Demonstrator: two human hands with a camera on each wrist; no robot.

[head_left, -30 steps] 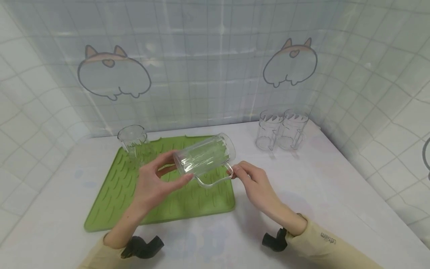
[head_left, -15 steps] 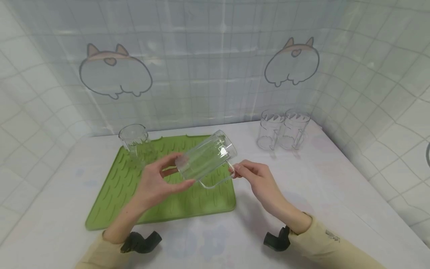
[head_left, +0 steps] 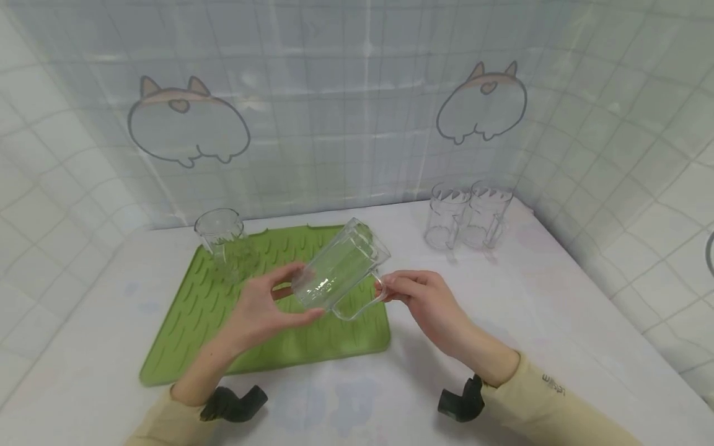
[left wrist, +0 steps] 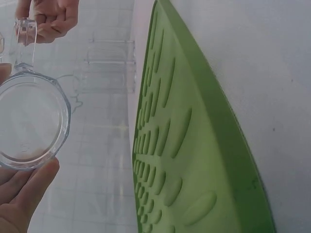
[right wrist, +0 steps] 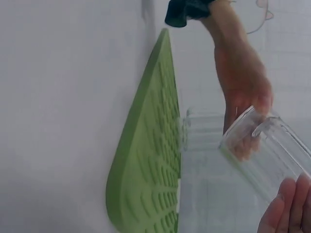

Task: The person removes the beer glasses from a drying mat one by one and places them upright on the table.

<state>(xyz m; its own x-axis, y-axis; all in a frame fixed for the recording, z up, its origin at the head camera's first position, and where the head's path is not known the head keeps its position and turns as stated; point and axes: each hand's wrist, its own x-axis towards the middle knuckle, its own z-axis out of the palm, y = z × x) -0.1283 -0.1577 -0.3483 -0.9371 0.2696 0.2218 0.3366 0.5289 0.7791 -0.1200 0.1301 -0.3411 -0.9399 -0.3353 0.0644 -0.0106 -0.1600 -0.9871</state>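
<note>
**Ana:** Clear ribbed glass mug with a handle (head_left: pixel 341 267), where is it sitting right now?

**Ben:** It isn't sitting at all. It is held in the air over the right half of the green ridged silicone drying mat (head_left: pixel 184 334), clear of the mat's surface, between the two hands.

**Ana:** Which hand has which end?

**Ben:** The left hand (head_left: pixel 262 310) curls its thumb and fingers round the base end. In the left wrist view, the round bottom of the mug (left wrist: pixel 29 121) faces the camera with fingertips (left wrist: pixel 29 187) under it. The right hand (head_left: pixel 424 297) pinches the handle at the mug's right side.

**Ana:** And the long axis?

**Ben:** Tilted. The base points down and left toward the left hand, the open mouth up and right, away from the person. The handle hangs on the underside, toward the right hand.

**Ana:** So which hand is nearer the body of the mug?

**Ben:** The left; it wraps the body itself. The right only has the handle, off to the side.

**Ana:** Anything else about?

**Ben:** A clear glass (head_left: pixel 219 235) stands on the mat's far left corner, well apart from the held mug. Two more clear glass mugs (head_left: pixel 465 214) stand side by side on the white table (head_left: pixel 558 322), far right, near the tiled wall.
</note>
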